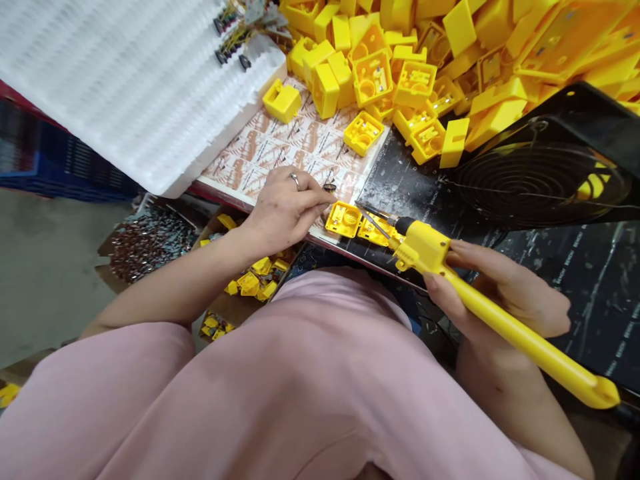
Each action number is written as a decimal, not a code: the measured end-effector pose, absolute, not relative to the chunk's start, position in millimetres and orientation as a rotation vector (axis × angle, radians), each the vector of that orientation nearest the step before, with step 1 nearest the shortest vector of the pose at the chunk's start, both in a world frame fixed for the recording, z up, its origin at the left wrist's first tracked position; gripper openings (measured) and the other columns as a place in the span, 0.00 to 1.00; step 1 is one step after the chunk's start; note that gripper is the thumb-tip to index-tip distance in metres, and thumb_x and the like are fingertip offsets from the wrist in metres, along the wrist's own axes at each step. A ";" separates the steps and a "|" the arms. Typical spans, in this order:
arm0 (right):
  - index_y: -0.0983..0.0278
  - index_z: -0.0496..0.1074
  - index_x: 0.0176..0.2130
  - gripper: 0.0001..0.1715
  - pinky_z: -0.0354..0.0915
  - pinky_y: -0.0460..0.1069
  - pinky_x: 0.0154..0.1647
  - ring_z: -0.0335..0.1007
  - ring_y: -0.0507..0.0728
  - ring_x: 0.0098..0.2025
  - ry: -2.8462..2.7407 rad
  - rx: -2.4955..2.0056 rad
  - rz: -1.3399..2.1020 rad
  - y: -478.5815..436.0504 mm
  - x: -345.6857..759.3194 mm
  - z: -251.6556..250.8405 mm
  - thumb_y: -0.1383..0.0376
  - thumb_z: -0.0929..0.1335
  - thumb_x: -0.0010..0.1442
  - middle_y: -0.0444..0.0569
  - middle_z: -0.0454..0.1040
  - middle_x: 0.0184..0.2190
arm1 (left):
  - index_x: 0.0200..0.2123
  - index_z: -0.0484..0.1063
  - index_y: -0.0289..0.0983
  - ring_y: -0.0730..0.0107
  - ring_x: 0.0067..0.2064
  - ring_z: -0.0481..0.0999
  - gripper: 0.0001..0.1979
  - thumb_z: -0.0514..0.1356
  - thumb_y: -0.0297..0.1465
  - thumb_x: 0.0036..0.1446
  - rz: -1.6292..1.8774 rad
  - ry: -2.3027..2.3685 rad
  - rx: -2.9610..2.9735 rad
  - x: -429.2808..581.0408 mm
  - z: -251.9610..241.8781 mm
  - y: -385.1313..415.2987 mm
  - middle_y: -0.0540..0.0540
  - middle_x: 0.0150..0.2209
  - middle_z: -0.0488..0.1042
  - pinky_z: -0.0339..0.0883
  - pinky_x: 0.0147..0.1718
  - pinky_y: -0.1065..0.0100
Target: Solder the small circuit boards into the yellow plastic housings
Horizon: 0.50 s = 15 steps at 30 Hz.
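Note:
My right hand (505,287) is wrapped round the handle of a yellow soldering iron (425,247). Its dark metal tip points left, over a row of small open yellow plastic housings. Thumb and forefinger of my left hand (293,203) are pinched together at the upper left corner of the leftmost housing (343,219); whatever lies between them is too small to make out. A small dark round part (329,188) shows just beyond those fingertips. Another open housing (374,230) sits to the right, partly covered by the iron.
Yellow housings (373,77) are heaped at the back. A black fan (535,180) stands at right. White ridged foam (125,87) lies at left, with wired parts (245,30) on its far end. Below the table edge are boxes of metal parts (150,247) and yellow pieces (250,283).

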State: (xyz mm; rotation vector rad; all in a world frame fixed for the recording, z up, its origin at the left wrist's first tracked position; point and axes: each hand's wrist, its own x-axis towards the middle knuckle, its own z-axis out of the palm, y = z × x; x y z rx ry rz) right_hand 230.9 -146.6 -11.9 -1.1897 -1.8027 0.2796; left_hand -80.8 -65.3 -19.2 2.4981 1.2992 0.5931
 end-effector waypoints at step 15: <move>0.54 0.75 0.59 0.29 0.80 0.51 0.34 0.84 0.57 0.35 -1.854 -1.147 0.291 -155.6 216.3 -7.6 0.67 0.78 0.60 0.44 0.85 0.39 | 0.33 0.80 0.39 0.61 0.37 0.74 0.13 0.56 0.36 0.59 0.350 1.373 2.506 -62.5 -8.5 -51.1 0.48 0.27 0.78 0.63 0.53 0.50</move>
